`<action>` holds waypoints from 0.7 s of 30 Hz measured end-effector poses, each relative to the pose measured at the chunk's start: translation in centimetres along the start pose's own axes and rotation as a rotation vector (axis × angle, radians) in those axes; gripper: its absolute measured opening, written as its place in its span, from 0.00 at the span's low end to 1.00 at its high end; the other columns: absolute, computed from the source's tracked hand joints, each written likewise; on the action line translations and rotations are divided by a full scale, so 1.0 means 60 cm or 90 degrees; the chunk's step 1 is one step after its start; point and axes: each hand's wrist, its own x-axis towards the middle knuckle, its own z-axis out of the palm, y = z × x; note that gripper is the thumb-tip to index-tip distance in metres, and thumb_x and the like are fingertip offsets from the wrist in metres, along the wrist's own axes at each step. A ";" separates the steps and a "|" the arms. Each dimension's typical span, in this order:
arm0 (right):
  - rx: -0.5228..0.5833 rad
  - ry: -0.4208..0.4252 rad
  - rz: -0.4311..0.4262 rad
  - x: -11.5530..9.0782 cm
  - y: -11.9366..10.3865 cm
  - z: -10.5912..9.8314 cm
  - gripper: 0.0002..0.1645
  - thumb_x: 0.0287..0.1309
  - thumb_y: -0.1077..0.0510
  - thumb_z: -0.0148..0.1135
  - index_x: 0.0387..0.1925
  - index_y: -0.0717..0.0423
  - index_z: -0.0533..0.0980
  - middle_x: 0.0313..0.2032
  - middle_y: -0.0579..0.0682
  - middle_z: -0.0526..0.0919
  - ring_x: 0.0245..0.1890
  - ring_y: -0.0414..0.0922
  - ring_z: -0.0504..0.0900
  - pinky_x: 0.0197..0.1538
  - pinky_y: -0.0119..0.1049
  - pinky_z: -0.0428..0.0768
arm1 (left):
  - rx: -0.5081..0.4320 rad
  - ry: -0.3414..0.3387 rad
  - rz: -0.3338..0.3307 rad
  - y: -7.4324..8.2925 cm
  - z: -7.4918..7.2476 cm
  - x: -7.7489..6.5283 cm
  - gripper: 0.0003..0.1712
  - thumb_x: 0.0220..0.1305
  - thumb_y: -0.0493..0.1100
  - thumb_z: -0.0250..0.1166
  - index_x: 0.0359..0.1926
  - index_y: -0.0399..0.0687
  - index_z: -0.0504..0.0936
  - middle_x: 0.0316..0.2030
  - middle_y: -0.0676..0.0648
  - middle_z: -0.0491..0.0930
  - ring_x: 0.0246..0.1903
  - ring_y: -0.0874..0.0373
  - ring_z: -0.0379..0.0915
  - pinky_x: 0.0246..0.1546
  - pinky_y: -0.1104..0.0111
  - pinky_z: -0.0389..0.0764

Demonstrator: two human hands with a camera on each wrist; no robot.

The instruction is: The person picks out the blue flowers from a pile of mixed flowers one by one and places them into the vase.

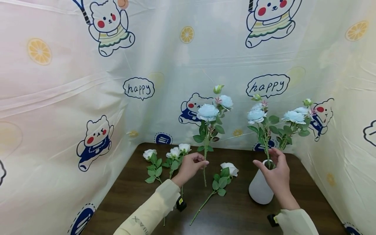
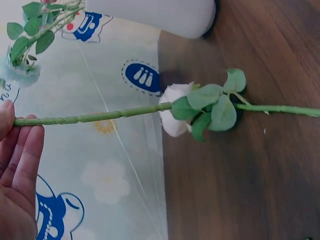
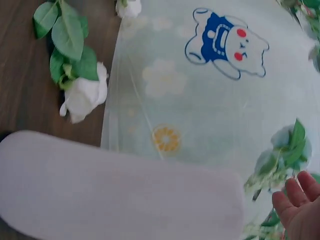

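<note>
My left hand [image 1: 189, 167] pinches the green stem of an artificial pale blue rose spray [image 1: 208, 113], holding it upright above the table. In the left wrist view the bare lower stem [image 2: 100, 117] runs out from between thumb and fingers. At the right stands a white vase [image 1: 260, 189], with two more blue rose sprays [image 1: 257, 116] in its mouth. My right hand [image 1: 277, 176] is at the vase's mouth, thumb and fingers spread on either side of the stems. The right wrist view shows its fingers [image 3: 296, 192] extended; whether they touch the vase or stems I cannot tell.
Several white roses lie on the dark wooden table [image 1: 226, 215]: one white rose [image 1: 229, 169] between the hands, the other white roses [image 1: 174, 152] behind and left of my left hand. A printed cloth [image 1: 164, 58] hangs around the table's back and sides.
</note>
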 end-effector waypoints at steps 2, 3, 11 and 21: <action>0.009 -0.020 -0.016 -0.001 -0.008 0.009 0.45 0.50 0.55 0.76 0.65 0.61 0.63 0.58 0.58 0.73 0.58 0.54 0.72 0.56 0.20 0.64 | -0.012 -0.006 0.009 0.003 0.007 0.003 0.06 0.59 0.40 0.71 0.31 0.43 0.84 0.27 0.48 0.84 0.27 0.49 0.81 0.32 0.54 0.83; 0.017 -0.032 -0.025 -0.001 -0.013 0.014 0.44 0.50 0.55 0.76 0.64 0.61 0.64 0.58 0.59 0.73 0.58 0.54 0.72 0.56 0.19 0.65 | -0.018 -0.008 0.015 0.005 0.011 0.005 0.05 0.59 0.40 0.71 0.31 0.42 0.84 0.27 0.48 0.84 0.27 0.50 0.81 0.32 0.53 0.83; 0.107 -0.138 -0.048 -0.008 -0.047 0.053 0.36 0.55 0.56 0.72 0.61 0.61 0.67 0.54 0.57 0.77 0.55 0.51 0.76 0.56 0.28 0.72 | -0.035 -0.033 0.047 0.021 0.040 0.007 0.04 0.58 0.39 0.72 0.30 0.45 0.84 0.25 0.52 0.83 0.26 0.48 0.81 0.29 0.58 0.84; 0.181 -0.249 0.053 -0.010 -0.075 0.081 0.29 0.60 0.53 0.68 0.59 0.60 0.71 0.55 0.60 0.77 0.55 0.53 0.76 0.55 0.36 0.76 | -0.018 -0.061 0.091 0.045 0.070 0.001 0.04 0.59 0.40 0.71 0.29 0.47 0.85 0.24 0.54 0.82 0.22 0.60 0.78 0.24 0.67 0.81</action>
